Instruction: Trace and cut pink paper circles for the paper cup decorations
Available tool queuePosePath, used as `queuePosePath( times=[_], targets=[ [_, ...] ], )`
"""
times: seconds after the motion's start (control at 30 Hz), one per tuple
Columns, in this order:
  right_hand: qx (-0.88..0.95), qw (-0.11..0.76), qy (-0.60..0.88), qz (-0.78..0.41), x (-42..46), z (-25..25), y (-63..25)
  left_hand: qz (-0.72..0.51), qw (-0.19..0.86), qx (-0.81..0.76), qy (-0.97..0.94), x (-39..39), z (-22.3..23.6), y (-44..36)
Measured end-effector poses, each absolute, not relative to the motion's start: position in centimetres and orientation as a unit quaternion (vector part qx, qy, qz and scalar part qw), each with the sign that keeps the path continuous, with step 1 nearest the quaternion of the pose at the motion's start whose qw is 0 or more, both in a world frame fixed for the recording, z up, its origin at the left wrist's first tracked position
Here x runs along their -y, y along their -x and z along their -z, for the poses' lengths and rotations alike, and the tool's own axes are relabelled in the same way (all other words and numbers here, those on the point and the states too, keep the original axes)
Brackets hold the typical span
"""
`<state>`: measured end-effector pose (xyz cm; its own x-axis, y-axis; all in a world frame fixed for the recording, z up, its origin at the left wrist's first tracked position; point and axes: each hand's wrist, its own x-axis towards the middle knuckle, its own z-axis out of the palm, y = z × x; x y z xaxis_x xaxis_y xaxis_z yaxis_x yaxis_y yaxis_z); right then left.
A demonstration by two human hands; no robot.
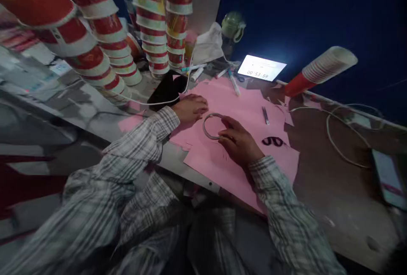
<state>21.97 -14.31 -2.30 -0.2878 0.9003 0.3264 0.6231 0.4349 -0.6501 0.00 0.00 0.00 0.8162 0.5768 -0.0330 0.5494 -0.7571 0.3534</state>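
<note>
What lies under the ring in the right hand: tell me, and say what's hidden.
Pink paper shows through the ring. The right hand covers part of the ring and some paper; anything beneath the paper there is hidden.

The paper (248, 103) is pink, ring (204, 127) grey, sleeves (276, 190) plaid.

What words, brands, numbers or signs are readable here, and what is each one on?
"00:53:59": on the lit screen at the back of the table.
Smaller marks above those digits: too small to read.
Phone at the right edge: its display is too blurred to read.
Cup stacks: printed patterns, no readable words.
Ring in the right hand: no lettering visible.
</note>
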Motion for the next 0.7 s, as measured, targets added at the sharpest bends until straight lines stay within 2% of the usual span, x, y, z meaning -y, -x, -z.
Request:
queuePosePath(
  times=[0.7],
  targets=[
    [0.785,0.34,0.484,-0.183,14.89,1.76,-21.66,-0.051,0.188,-0.294,-0.936,-0.17,0.2,0.42]
  ],
)
